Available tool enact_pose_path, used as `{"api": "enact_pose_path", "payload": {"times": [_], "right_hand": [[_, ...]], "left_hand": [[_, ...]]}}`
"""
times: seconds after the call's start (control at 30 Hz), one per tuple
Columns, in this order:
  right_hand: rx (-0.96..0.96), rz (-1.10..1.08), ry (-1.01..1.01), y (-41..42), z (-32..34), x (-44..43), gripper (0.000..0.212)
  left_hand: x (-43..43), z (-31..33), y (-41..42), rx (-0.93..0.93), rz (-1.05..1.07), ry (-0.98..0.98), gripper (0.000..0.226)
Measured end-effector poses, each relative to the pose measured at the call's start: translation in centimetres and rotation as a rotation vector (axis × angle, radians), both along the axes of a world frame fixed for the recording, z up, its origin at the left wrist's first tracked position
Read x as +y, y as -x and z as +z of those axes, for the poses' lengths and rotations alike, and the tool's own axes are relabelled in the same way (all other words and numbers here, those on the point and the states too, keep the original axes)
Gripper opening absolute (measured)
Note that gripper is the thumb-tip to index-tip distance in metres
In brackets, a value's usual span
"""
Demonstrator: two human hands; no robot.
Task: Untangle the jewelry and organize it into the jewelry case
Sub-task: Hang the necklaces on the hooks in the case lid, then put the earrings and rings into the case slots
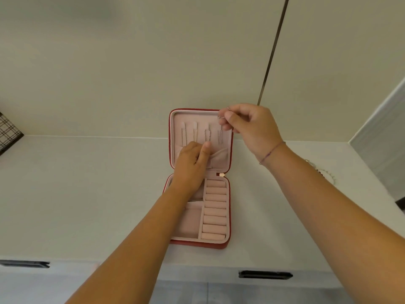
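The right hand (247, 126) pinched a thin chain (221, 136) above the case (198, 244). The left hand (192, 163) covered the case's lid pocket, its grip unclear.

The jewelry case (169, 137) is red outside, while its lining (197, 119) and the ring rolls (215, 212) just right of the left forearm are one plain pale pink. Above the left hand (190, 163) the chains (183, 134) are silver, and so is the necklace (221, 133) below the right hand (252, 128). Between the hands sits a gold snap (221, 174). A purple thread bracelet (271, 152) crosses the right wrist. The desk (87, 194) is plain off-white and the wall (131, 62) cream, with a dark strip (274, 51) above the right hand. Far left of the left hand is a basket (8, 132) – black-and-white check. The drawer handles (265, 274) are black. Right of the right forearm lies a beaded bracelet (328, 173) – white with some red.
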State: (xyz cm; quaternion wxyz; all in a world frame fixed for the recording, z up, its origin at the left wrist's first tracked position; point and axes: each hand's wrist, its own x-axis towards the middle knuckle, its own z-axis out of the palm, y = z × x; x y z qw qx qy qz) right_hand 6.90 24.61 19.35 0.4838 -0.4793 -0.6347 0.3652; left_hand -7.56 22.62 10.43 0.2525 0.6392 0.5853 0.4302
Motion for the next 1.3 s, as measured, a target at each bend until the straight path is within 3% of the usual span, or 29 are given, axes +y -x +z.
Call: {"api": "enact_pose_path", "payload": {"times": [0.43,0.63,0.73,0.87,1.03,1.13,1.3], "right_hand": [[-0.308,-0.018,-0.064,-0.7,-2.6,1.7,0.013],[-0.193,-0.133,-0.051,-0.7,-3.6,-0.6,0.018],[-0.145,-0.186,0.028,-0.7,-5.7,-3.5,0.021],[-0.109,-0.144,0.192,-0.1,-8.7,-7.7,0.028],[-0.023,-0.097,0.327,0.6,-10.1,-11.1,0.027],[-0.008,-0.052,0.368,0.5,-9.9,-12.0,0.029],[0.024,-0.016,0.436,-0.7,-8.9,-12.4,0.033]], "left_hand": [[-0.5,0.0,-0.3,0.004,-0.012,-0.002,0.047],[-1.1,-0.5,0.5,0.024,-0.028,-0.075,0.061],[-2.2,-0.4,2.2,0.039,0.084,-0.138,0.051],[-5.2,0.2,4.8,-0.086,0.286,0.050,0.031],[-7.9,-0.4,6.3,-0.285,0.311,0.349,0.037],[-8.9,-0.3,5.3,-0.286,0.301,0.379,0.045],[-9.7,-0.2,3.0,-0.383,0.321,0.372,0.035]]}}
